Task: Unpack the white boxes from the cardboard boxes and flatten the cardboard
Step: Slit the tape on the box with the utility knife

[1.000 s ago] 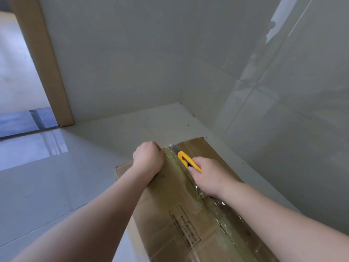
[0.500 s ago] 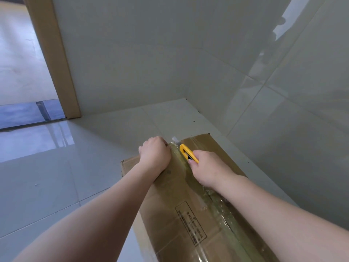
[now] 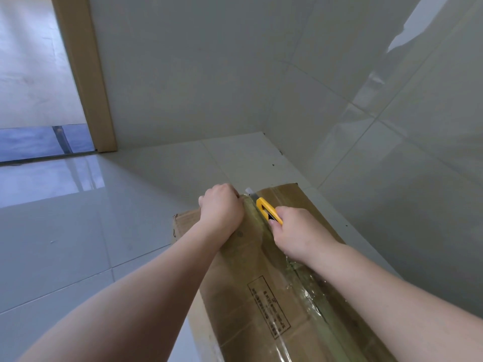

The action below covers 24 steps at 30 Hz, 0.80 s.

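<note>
A long brown cardboard box [image 3: 251, 291] lies on the tiled floor, its top flaps sealed with clear tape along the centre seam. My right hand [image 3: 300, 233] grips a yellow utility knife [image 3: 266, 209] whose blade sits at the far end of the seam. My left hand [image 3: 222, 212] is curled over the box's far edge, just left of the knife. The seam behind my right hand looks slit, with the tape crinkled. No white boxes are visible; the flaps are down.
The box sits in a corner, close to a glossy tiled wall [image 3: 392, 126] on the right and a pale wall ahead. A wooden door frame [image 3: 86, 79] stands at the upper left, with open floor [image 3: 78, 231] to the left of the box.
The knife and my right hand have edged a little farther along the seam toward the box's far end. My left hand keeps its hold on the far edge.
</note>
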Tool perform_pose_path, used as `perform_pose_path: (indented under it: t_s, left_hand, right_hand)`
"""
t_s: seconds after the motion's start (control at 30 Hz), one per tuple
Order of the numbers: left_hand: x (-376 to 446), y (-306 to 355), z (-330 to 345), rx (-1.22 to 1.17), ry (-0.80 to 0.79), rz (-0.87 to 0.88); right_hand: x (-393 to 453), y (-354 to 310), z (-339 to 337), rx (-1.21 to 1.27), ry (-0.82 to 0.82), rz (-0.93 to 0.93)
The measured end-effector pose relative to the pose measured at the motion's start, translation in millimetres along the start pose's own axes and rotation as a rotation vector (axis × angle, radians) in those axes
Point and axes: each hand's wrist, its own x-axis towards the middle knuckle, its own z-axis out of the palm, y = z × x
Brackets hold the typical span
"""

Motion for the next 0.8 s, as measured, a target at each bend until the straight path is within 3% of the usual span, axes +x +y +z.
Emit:
perform_pose_path:
  t_s: [0.8]
  left_hand:
    - [1.5, -3.4, 4.9, -0.012, 0.046, 0.028]
  right_hand:
    - [-20.9, 12.0, -10.8, -0.152, -0.113, 0.021]
